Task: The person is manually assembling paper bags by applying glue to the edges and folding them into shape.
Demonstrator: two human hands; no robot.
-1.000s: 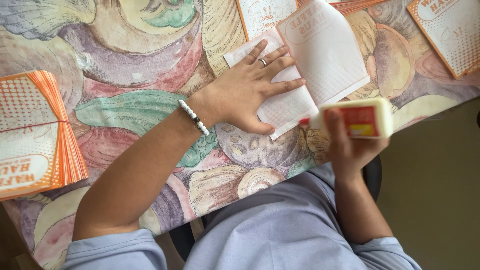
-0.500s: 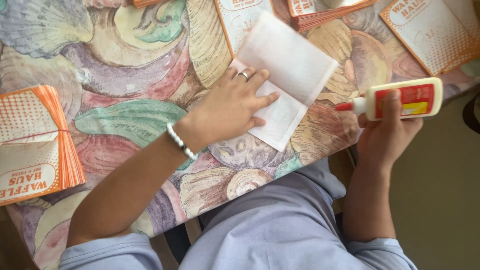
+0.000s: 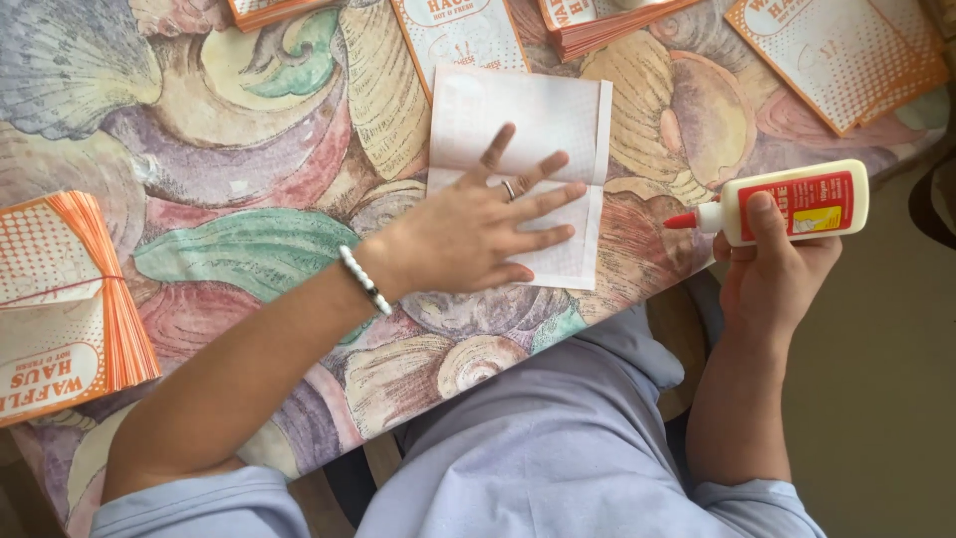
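My left hand [image 3: 478, 231] lies flat with fingers spread on a white folded paper sheet [image 3: 538, 120], pressing its lower part onto the table [image 3: 249, 259]. A ring is on one finger and a beaded bracelet [image 3: 362, 280] circles the wrist. My right hand [image 3: 777, 261] grips a white glue bottle [image 3: 797, 202] with a red label and red tip. The bottle lies sideways just off the table's near edge, its tip pointing left toward the sheet.
The table carries a colourful shell-pattern cloth. A banded stack of orange printed papers [image 3: 60, 299] sits at the left. More orange printed sheets and stacks lie along the far edge [image 3: 836, 55] [image 3: 458, 30] [image 3: 597, 20]. Beige floor [image 3: 876, 399] shows at the right.
The white sheet has turned from tilted to nearly square with the table under my left hand. My right hand shifted with the glue bottle, its tip now pointing left.
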